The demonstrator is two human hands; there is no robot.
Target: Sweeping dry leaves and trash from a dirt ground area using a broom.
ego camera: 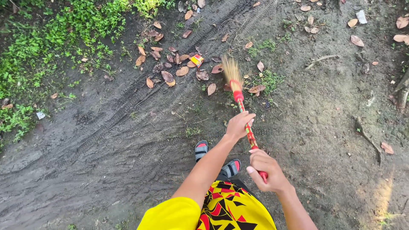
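Both hands, left hand (pixel 238 124) and right hand (pixel 264 170), grip a broom (pixel 238 96) beside dry leaves (pixel 174 70)

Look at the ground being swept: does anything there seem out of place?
Yes. A small red and yellow wrapper lies among the dry leaves ahead of the broom, litter rather than plant matter. A pale scrap lies at top right, another by the grass.

One broom (pixel 238 96), gripped by two hands: left hand (pixel 239 124) farther down the handle, right hand (pixel 265 169) at its end. Two sandals (pixel 201 149) left of the handle. One small wrapper (pixel 197 60) beside the bristles. Dry leaves (pixel 182 71): too many to count.
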